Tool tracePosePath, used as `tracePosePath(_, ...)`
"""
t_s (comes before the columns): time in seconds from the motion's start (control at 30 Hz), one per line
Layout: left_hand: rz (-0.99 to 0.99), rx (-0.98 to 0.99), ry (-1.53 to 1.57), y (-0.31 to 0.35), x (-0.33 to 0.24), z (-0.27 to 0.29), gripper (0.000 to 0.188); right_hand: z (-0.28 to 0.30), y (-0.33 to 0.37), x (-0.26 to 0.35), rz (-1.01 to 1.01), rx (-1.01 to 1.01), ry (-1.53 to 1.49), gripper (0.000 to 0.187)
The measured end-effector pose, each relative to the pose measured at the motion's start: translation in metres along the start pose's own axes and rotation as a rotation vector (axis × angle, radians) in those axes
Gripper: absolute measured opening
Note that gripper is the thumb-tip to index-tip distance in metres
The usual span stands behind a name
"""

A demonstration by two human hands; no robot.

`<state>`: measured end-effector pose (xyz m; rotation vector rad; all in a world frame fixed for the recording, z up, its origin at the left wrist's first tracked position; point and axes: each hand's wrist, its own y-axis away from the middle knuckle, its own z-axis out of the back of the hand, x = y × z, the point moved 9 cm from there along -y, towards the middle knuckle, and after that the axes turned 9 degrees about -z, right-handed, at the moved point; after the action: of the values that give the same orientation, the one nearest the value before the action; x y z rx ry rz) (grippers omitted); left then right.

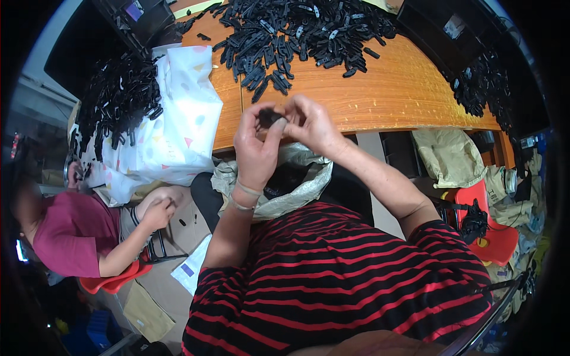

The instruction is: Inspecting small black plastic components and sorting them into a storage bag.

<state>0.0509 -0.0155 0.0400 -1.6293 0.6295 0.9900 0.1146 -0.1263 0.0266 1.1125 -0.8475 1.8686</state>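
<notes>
Above the near table edge, my left hand (257, 151) is closed around a small dark clump of black plastic parts (271, 117). Its thumb lies across the front; the parts' exact shape is too small to make out. From the right, my right hand (314, 126) meets it, fingers bent and pinched at the clump's right side. Below both hands, an open pale woven sack (303, 199) rests at my lap with dark contents. Beyond them, a large heap of long, narrow black plastic parts (297, 41) covers the far side of the wooden table (380, 89).
On the left, another black heap (122, 95) lies beside white patterned sheeting (190, 113). A co-worker in a maroon shirt (77, 231) sits there, hands near small parts. Black bins stand at both far corners. At right are a red chair (493, 228) and a tan sack (448, 157).
</notes>
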Motion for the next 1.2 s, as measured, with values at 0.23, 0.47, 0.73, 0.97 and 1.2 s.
tracePosePath(0.23,0.075,0.515,-0.740,0.049,0.031,0.004,0.009,-0.013,0.027,-0.028,-0.016,0.355,0.233,0.025)
tracePosePath(0.47,-0.197,0.181,-0.772,-0.004,0.024,0.026,0.014,0.124,-0.028,-0.061,-0.025,-0.244,0.779,0.017)
tracePosePath(0.73,-0.288,0.119,-1.142,-0.062,0.070,0.014,0.015,0.134,-0.063,-0.087,-0.027,-0.173,1.069,0.017)
tracePosePath(0.97,-0.280,0.230,-1.110,-0.051,0.073,0.009,0.016,0.135,-0.052,-0.092,-0.150,-0.139,0.920,0.023)
tracePosePath(1.2,-0.434,0.315,-1.002,-0.036,0.057,0.001,0.019,0.125,-0.022,-0.086,-0.099,-0.181,0.682,0.028)
